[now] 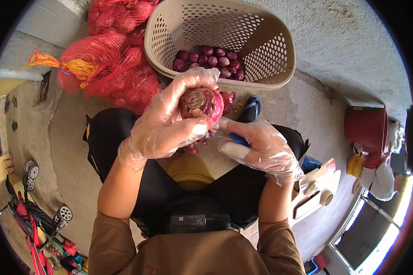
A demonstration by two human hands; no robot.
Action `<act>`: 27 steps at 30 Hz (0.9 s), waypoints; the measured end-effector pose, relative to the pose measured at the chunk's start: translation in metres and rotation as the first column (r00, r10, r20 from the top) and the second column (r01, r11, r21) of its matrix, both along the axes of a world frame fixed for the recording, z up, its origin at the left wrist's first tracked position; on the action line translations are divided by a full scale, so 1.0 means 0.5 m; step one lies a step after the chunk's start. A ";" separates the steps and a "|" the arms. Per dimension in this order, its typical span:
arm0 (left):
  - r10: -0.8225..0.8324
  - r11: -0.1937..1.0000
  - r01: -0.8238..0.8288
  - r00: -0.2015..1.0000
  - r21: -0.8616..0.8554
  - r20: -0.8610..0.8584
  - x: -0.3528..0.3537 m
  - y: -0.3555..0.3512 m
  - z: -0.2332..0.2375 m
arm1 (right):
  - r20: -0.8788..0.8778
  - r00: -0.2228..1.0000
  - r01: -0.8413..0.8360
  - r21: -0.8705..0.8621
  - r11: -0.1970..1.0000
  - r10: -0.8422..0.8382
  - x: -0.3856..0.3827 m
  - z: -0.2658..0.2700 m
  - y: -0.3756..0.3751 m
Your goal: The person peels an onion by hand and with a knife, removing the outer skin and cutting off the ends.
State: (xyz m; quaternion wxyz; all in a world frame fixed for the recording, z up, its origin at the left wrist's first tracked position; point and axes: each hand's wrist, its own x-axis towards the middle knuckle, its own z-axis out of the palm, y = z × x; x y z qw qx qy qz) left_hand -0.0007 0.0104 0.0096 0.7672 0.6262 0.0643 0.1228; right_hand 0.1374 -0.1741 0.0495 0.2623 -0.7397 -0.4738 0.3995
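Observation:
A red onion [201, 106] rests in my left hand [163, 130], its root end turned up toward me and papery skin partly loose around it. Thin clear plastic gloves cover both hands. My right hand [264, 151] is closed round a blue-handled knife [239, 139], whose blade is mostly hidden, with the fingertips right at the onion's lower right side. Beneath the hands, red onion skins [190, 149] lie scattered on the floor and by a yellow container [190, 172] between my legs.
Ahead stands a beige perforated basket [287, 55] with peeled onions [211, 60] at its bottom. Red mesh sacks [119, 68] of onions lean at its left. A slipper [251, 109] is on my foot. At right are a maroon bin [366, 128] and a weighing scale [314, 195]; a stroller [32, 220] stands left.

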 end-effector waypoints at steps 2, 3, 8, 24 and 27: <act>0.052 0.999 -0.051 0.998 -0.007 0.040 0.003 -0.003 0.000 | -0.080 0.997 0.011 -0.089 0.996 -0.018 0.008 0.028 0.006; 0.081 0.997 -0.080 0.996 -0.019 0.044 0.004 -0.007 0.004 | -0.150 0.987 0.061 0.033 0.998 -0.055 0.008 0.009 0.001; 0.115 0.993 -0.115 0.993 0.006 0.015 0.002 -0.005 0.018 | -0.416 0.889 0.303 0.216 0.928 -0.193 -0.001 -0.014 -0.008; 0.028 0.999 -0.030 0.998 -0.044 -0.061 -0.011 -0.008 -0.001 | -0.061 0.974 0.225 0.386 0.894 -0.219 -0.019 -0.010 0.001; -0.039 0.990 0.029 0.997 -0.139 -0.068 -0.008 -0.003 0.006 | -0.093 0.977 0.212 0.354 0.911 -0.191 -0.017 -0.002 0.001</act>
